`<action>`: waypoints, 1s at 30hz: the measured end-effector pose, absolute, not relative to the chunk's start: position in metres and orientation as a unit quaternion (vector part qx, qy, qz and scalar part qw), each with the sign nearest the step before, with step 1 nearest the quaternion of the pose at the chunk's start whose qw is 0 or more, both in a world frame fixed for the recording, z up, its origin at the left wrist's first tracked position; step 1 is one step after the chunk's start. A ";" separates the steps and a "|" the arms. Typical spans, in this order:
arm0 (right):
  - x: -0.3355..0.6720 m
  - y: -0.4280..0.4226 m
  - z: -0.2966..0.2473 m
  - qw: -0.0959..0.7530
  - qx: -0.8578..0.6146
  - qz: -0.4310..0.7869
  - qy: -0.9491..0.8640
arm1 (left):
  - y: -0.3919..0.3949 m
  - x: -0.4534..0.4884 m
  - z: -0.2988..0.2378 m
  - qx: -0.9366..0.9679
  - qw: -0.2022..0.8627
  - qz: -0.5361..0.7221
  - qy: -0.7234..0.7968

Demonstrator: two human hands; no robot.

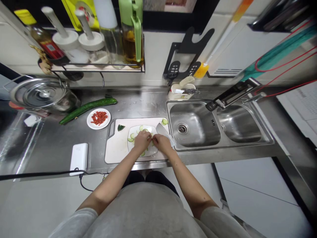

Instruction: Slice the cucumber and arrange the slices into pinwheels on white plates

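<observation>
A pale, squarish plate (131, 150) lies on the white cutting board (115, 150), with several cucumber slices (130, 139) laid out around it. Over the plate, my left hand (142, 140) and my right hand (161, 142) meet at the fingertips. Both are closed in a pinch on what looks like a small, pale cucumber slice, mostly hidden by the fingers. A wide knife blade (162, 130) rests on the board beside my right hand, its lower part partly covered. A dark green cucumber end (121, 127) sits at the board's upper left, and a few slices (164, 121) lie at its upper right corner.
Left of the board are a white plate (89, 124) of chopped red pieces, a long cucumber (89, 106), a lidded steel pot (65, 100) and a white power bank (79, 157) with a cable. The double sink (194, 115) adjoins the board's right. A condiment rack (99, 68) hangs above.
</observation>
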State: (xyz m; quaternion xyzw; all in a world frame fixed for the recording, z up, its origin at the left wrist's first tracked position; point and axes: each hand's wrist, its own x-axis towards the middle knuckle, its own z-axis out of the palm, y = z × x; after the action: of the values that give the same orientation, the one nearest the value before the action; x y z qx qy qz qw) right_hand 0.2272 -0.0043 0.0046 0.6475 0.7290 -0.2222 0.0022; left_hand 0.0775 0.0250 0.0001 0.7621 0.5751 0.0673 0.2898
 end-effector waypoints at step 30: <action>0.325 -0.036 0.011 -0.402 0.780 -0.159 0.452 | 0.089 -0.141 -0.004 0.445 0.090 0.260 0.852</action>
State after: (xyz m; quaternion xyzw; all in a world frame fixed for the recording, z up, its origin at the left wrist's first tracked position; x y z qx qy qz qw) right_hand 0.3250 -0.0357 0.0109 0.7801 0.4524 -0.1590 -0.4019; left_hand -0.1414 0.0891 -0.0036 0.4455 0.8519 0.2602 0.0896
